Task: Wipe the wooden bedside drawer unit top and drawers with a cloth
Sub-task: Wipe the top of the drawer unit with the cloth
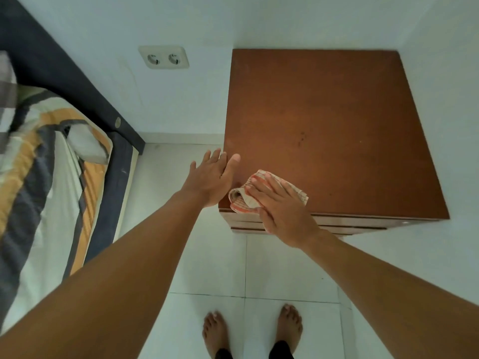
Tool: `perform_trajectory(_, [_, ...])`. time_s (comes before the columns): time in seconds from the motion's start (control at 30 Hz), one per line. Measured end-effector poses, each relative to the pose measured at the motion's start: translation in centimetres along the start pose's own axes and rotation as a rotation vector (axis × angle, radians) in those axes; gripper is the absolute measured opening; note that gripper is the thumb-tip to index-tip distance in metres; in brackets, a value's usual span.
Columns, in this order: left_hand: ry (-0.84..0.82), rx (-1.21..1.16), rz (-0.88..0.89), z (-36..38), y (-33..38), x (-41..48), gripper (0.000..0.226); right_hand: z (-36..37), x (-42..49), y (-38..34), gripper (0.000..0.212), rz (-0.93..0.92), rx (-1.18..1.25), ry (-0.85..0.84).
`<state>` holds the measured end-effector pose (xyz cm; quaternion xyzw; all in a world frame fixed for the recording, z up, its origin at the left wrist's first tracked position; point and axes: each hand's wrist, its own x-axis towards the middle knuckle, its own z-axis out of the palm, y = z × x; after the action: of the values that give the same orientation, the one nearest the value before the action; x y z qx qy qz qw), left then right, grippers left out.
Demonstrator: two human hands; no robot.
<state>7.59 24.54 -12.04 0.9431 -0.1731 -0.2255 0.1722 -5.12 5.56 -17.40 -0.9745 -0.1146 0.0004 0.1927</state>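
The wooden bedside drawer unit [331, 120] stands in the room's corner, its reddish-brown top bare. Thin drawer fronts [363, 222] show under the front edge. A folded cloth [242, 200], cream with red stripes, lies on the front left corner of the top. My right hand [280, 211] presses flat on the cloth, fingers spread over it. My left hand [212, 177] is open beside the unit's left edge, thumb touching the top's rim, holding nothing.
A bed [51, 177] with a striped blanket and dark frame runs along the left. A double wall socket [163, 57] sits on the wall left of the unit. My bare feet [252, 330] stand on the white tiled floor in front.
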Motion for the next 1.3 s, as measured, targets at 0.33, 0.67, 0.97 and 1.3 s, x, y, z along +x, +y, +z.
perform_trajectory(0.33, [0.006, 0.013, -0.017, -1.2, -2.3, -2.4, 0.105, 2.9, -6.8, -4.5, 0.051, 0.069, 0.048, 0.064])
perform_trajectory(0.67, [-0.037, 0.019, -0.011, -0.5, -2.8, -3.2, 0.092, 3.9, -9.4, -7.6, 0.055, 0.070, 0.068, 0.084])
perform_trajectory(0.97, [0.043, 0.067, 0.084, -4.1, 1.4, 1.6, 0.061, -8.5, 6.9, -0.7, 0.049, 0.169, 0.141, 0.283])
perform_trajectory(1.3, [-0.111, 0.127, 0.038, -5.5, 5.3, 12.5, 0.067, -14.2, 24.5, 7.0, 0.045, 0.209, 0.073, 0.234])
